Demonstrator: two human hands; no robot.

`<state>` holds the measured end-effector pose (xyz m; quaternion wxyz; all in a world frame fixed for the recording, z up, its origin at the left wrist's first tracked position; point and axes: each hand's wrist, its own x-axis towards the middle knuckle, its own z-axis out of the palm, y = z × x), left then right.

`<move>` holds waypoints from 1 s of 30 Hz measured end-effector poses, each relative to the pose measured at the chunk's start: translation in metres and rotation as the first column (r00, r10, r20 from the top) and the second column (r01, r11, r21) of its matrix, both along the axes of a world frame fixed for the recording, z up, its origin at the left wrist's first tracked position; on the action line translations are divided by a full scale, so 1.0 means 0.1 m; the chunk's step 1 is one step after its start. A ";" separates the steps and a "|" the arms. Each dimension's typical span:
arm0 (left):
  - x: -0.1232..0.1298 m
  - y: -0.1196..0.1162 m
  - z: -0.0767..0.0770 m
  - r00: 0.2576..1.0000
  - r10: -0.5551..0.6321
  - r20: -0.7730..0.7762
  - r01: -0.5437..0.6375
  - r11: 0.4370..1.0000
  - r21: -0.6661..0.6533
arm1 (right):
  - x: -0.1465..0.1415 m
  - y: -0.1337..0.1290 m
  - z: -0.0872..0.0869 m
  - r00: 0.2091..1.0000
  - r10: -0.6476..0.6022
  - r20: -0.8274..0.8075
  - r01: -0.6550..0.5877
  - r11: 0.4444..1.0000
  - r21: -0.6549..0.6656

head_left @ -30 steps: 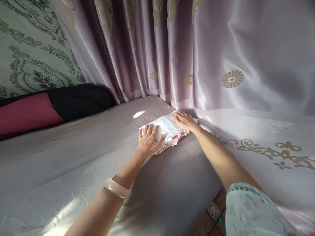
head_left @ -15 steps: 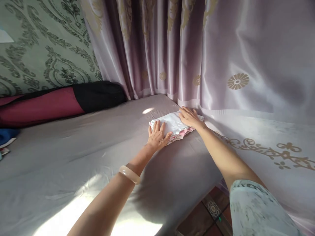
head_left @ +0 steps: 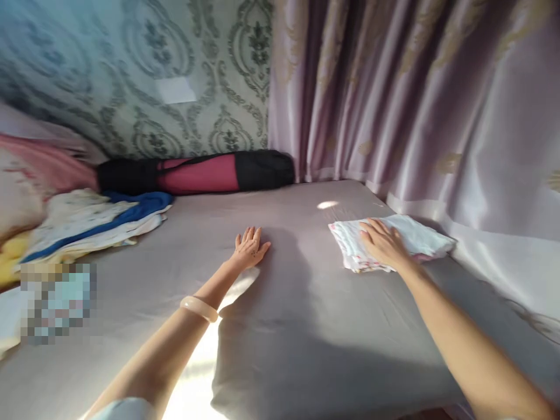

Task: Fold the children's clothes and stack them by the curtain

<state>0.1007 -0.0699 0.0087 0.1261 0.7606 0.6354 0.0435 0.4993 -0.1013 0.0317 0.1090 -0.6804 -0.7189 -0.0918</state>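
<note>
A folded stack of white and pink-patterned cloth (head_left: 420, 233) lies on the grey sheet (head_left: 280, 326) at the right, close to the curtain. Across its top rests my right hand (head_left: 384, 242), fingers stretched out and palm down. My left hand (head_left: 250, 249) is some way left of the stack, over the bare sheet, with its fingers spread and nothing in it. I cannot tell whether that palm touches the sheet. A pale bangle (head_left: 199, 308) sits on the left forearm.
On the left are a pile of folded clothes (head_left: 94, 219), a pixelated patch (head_left: 65, 303) and pink bedding (head_left: 48, 163). A long black and maroon bag (head_left: 201, 174) lies along the patterned wall (head_left: 184, 52). Mauve curtains (head_left: 350, 93) hang at the right.
My left hand has come off the cloth stack and moved left over the sheet. My right hand still lies on the stack. The view has turned left, bringing the clothes pile in.
</note>
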 end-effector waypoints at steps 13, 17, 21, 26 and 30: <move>-1.80 -0.01 -0.14 0.918 0.392 -0.063 -0.379 0.913 0.151 | 0.03 0.48 -0.04 0.978 0.085 -0.189 -0.038 0.970 0.240; -1.82 -0.03 -0.21 0.909 0.410 -0.074 -0.382 0.891 0.246 | -0.87 0.51 -0.02 0.942 0.247 -0.226 -0.192 0.952 0.240; -1.79 -0.04 -0.21 0.907 0.416 -0.069 -0.387 0.886 0.255 | -1.87 0.60 -0.31 0.896 0.393 -0.207 -0.375 0.919 0.123; -1.81 -0.06 -0.18 0.911 0.406 -0.075 -0.371 0.885 0.282 | -2.87 0.58 -0.50 0.873 0.453 -0.182 -0.473 0.877 -0.085; -1.99 -0.05 -0.08 0.947 0.321 0.028 -0.319 0.918 0.237 | -3.25 0.46 -0.51 0.899 0.422 -0.118 -0.438 0.879 -0.187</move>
